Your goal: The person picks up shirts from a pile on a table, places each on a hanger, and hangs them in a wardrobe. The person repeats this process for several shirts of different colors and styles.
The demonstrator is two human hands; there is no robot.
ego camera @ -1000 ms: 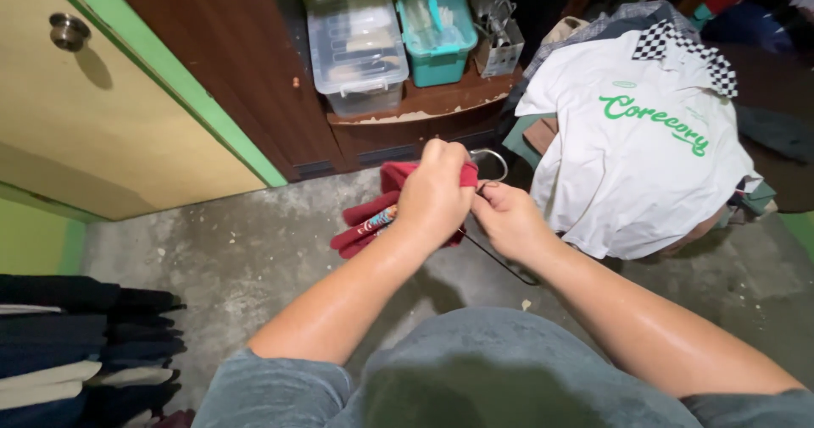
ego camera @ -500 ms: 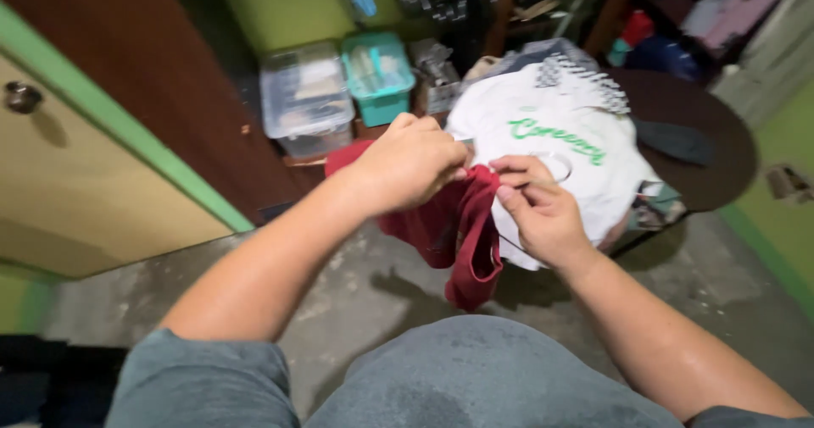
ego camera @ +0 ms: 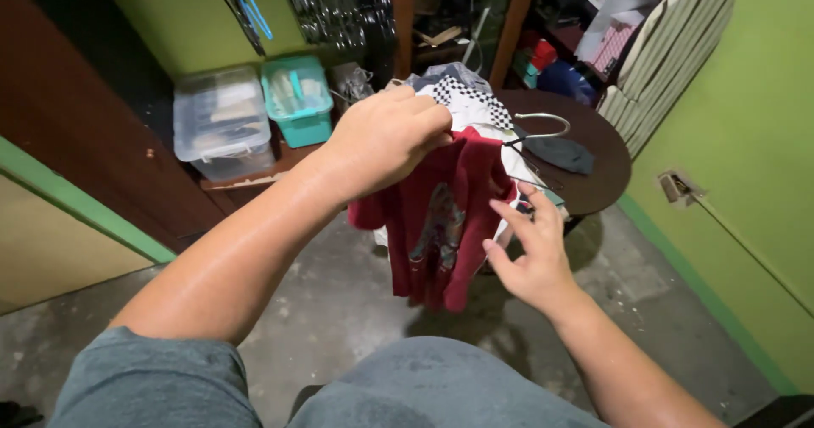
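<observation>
We have lifted the dark red printed T-shirt [ego camera: 445, 216] up off the concrete floor [ego camera: 339, 309]; a second ago it was bunched low between both hands, and now it hangs open below our left hand [ego camera: 386, 136], so the wire hanger looks seated inside it. Our left fingers are closed tight on the shirt's collar at the top. Our right hand [ego camera: 530, 254] has let go: its fingers are spread, loosely open, just touching the shirt's edge at 4 o'clock. The thin metal wire hanger hook [ego camera: 543, 123] sticks out at 2 o'clock, over the round dark wooden table [ego camera: 602, 169] piled with a white shirt [ego camera: 475, 106]. At 10 o'clock sit a clear plastic lidded box [ego camera: 216, 123] and a teal plastic box [ego camera: 297, 97], well apart. The green wall [ego camera: 746, 140] closes off 3 o'clock; open floor lies below the hem.
</observation>
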